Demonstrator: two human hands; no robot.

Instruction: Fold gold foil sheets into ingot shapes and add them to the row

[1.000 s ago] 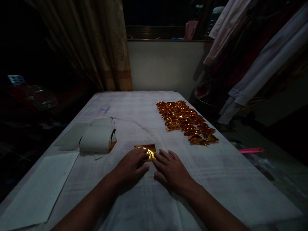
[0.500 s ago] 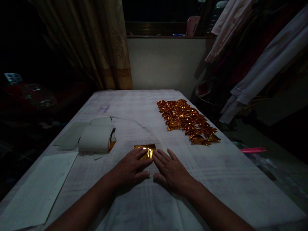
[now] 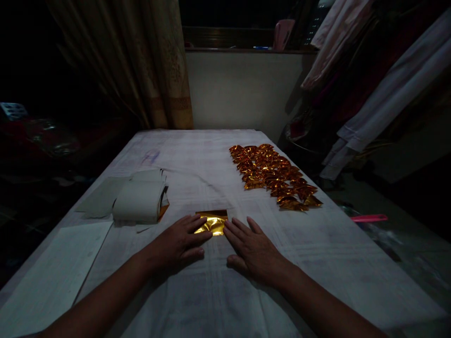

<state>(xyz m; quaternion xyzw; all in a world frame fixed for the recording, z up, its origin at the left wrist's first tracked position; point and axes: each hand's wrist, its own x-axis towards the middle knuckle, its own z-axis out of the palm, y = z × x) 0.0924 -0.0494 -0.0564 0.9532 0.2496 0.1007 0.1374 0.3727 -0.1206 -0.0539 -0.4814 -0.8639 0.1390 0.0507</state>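
Note:
A shiny gold foil paper (image 3: 215, 222) lies flat on the cloth-covered table (image 3: 197, 291), between my hands. My left hand (image 3: 183, 239) rests palm down, fingers stretched out, with its fingertips on the foil's left side. Opposite it, my right hand (image 3: 251, 246) is also spread flat, its fingertips touching the foil's right edge. To the right, folded gold foil pieces (image 3: 273, 176) sit in close rows. On the left is a stack of pale paper sheets (image 3: 137, 202), curled over, with gold showing at its right edge.
A large white sheet (image 3: 52, 277) lies at the table's left front. Beyond the table hang a curtain (image 3: 155, 70) and clothes (image 3: 377, 103). A pink jug (image 3: 283, 35) stands on the window ledge. Something with a pink handle (image 3: 369, 218) is low at the right.
My left hand has slid left across the foil, uncovering more of it. My right hand has barely moved and stays at the right edge.

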